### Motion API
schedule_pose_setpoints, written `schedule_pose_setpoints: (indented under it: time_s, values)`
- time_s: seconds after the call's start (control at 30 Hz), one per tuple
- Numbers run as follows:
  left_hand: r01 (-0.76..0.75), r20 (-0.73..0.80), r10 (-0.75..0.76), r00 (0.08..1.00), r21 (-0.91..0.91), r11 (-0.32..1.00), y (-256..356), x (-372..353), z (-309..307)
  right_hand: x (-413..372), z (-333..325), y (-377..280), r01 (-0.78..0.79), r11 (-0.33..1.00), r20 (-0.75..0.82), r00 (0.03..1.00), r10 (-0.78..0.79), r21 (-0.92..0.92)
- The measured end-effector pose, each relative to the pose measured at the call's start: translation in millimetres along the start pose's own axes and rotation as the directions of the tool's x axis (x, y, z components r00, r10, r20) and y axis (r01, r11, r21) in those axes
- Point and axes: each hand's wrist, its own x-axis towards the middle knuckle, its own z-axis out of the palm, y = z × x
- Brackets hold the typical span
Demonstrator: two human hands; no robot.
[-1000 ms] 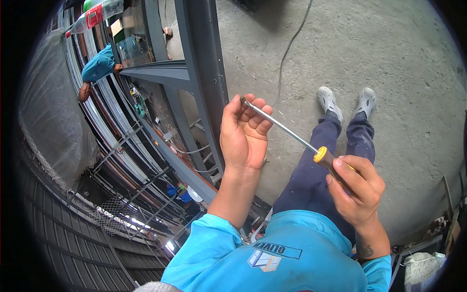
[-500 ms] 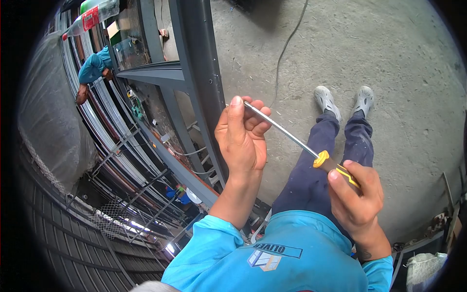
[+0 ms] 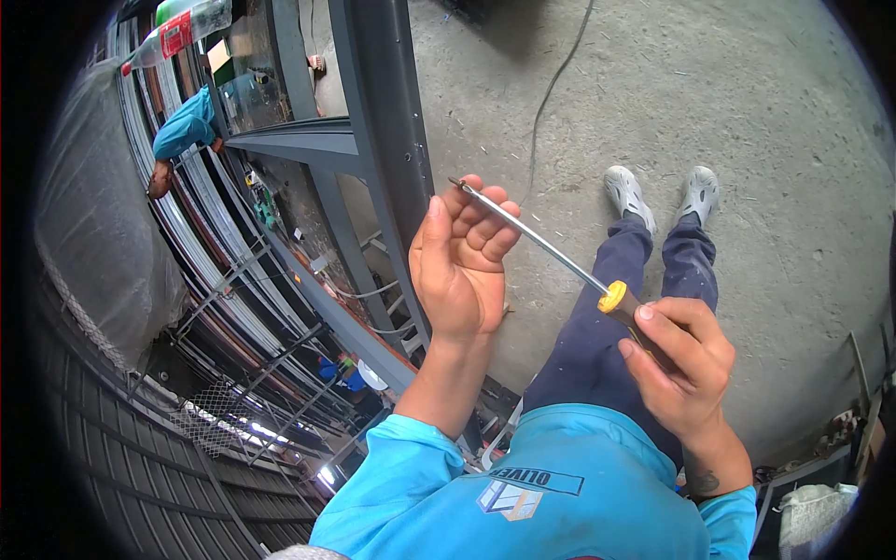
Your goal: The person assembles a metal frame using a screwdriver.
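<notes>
A screwdriver [image 3: 551,245] with a long metal shank and a yellow-and-dark handle slants across in front of my body. My right hand [image 3: 686,359] is wrapped around its handle, thumb and index finger close behind the yellow collar. The tip end of the shank lies over the fingers of my left hand [image 3: 462,261], whose palm faces up with the thumb held apart. At the tip sits a small dark piece that looks like a screw [image 3: 456,182]. Just left of that hand stands a dark grey metal beam [image 3: 383,112] with small holes along it.
A grey crossbar [image 3: 294,140] joins the beam. Behind the frame, a person in a blue shirt [image 3: 185,126] bends near long stacked profiles [image 3: 201,233]. A plastic bottle [image 3: 177,35] is at upper left. A cable [image 3: 551,84] runs over the concrete floor [image 3: 765,112].
My left thumb has come away from the screwdriver tip, uncovering the small dark piece there. My right hand has shifted its grip on the handle slightly. The other person has bent further.
</notes>
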Motion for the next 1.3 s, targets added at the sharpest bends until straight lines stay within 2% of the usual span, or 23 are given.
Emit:
schedule_pose_setpoints:
  time_s: [0.07, 0.1, 0.13, 0.17, 0.2, 0.23, 0.27, 0.33, 0.37, 0.4, 0.43, 0.47, 0.53, 0.57, 0.67, 0.87, 1.3]
  values:
    - [0.124, -0.030, -0.122, 0.992, 0.113, 0.986, 7.2, -5.3, 3.6, 0.9, -0.6, 3.2, 0.036, 0.999, -0.003, 0.999, -0.036, 0.024]
    - [0.164, -0.028, -0.162, 0.986, 0.250, 0.954, 11.4, -10.1, 0.1, 1.5, -1.6, 4.5, 0.037, 0.999, -0.003, 0.999, -0.037, 0.027]
    - [0.162, -0.029, -0.160, 0.987, 0.252, 0.954, 19.6, -19.8, -1.0, 2.4, -3.4, 5.4, 0.052, 0.998, -0.003, 0.999, -0.052, 0.023]
    - [0.013, 0.042, -0.039, 0.998, 0.499, 0.866, 30.2, -31.1, -1.0, 3.1, -5.2, 6.2, 0.064, 0.998, -0.004, 0.998, -0.064, 0.019]
    - [-0.142, 0.141, 0.059, 0.988, 0.699, 0.700, 39.5, -35.4, -2.6, 5.0, -7.2, 6.6, 0.062, 0.998, -0.006, 0.998, -0.062, 0.022]
    - [-0.387, 0.198, 0.367, 0.909, 0.731, 0.563, 45.5, -29.7, -11.8, 8.1, -9.7, 6.7, 0.070, 0.997, -0.006, 0.998, -0.070, 0.013]
    - [-0.575, 0.271, 0.628, 0.729, 0.740, 0.348, 50.4, -20.4, -20.4, 10.6, -11.6, 7.4, 0.079, 0.997, -0.004, 0.997, -0.079, 0.007]
    - [-0.481, -0.008, 0.737, 0.676, 0.753, 0.449, 60.9, 14.2, -7.8, 14.3, -12.6, 8.8, 0.090, 0.996, 0.001, 0.996, -0.090, 0.013]
    - [-0.323, -0.062, 0.381, 0.922, 0.418, 0.849, 78.5, 32.2, -37.3, 17.1, -12.8, 8.8, 0.112, 0.993, -0.006, 0.994, -0.112, -0.030]
    - [0.030, 0.076, -0.032, 0.997, 0.031, 0.999, 92.3, 44.8, -35.6, 19.7, -13.2, 8.4, 0.131, 0.988, -0.018, 0.991, -0.133, -0.075]
    - [0.140, -0.034, -0.140, 0.990, 0.003, 0.990, 85.0, 42.2, -25.7, 21.5, -12.9, 6.6, 0.128, 0.986, -0.024, 0.991, -0.132, -0.110]
    - [0.136, -0.032, -0.136, 0.990, 0.007, 0.991, 83.9, 47.5, -26.5, 24.1, -13.3, 6.2, 0.132, 0.986, -0.027, 0.990, -0.135, -0.106]
    - [0.208, 0.095, -0.214, 0.972, 0.068, 0.976, 79.2, 61.1, -30.5, 26.5, -13.6, 6.5, 0.135, 0.984, -0.025, 0.990, -0.139, -0.114]
    - [0.237, 0.070, -0.235, 0.970, -0.022, 0.971, 77.9, 63.4, -30.0, 26.9, -12.7, 7.5, 0.128, 0.986, -0.027, 0.991, -0.132, -0.111]
    - [0.288, 0.051, -0.284, 0.958, -0.105, 0.952, 73.6, 66.7, -33.2, 29.0, -10.3, 12.0, 0.135, 0.986, -0.028, 0.990, -0.138, -0.097]
    - [0.214, -0.034, -0.219, 0.975, -0.108, 0.971, 67.7, 62.7, -33.3, 31.8, -3.9, 14.1, 0.117, 0.991, -0.038, 0.992, -0.120, -0.062]
    - [0.258, 0.052, -0.253, 0.966, -0.130, 0.957, 65.9, 58.2, -40.5, 39.8, 6.7, 16.4, 0.109, 0.993, -0.009, 0.994, -0.109, -0.041]
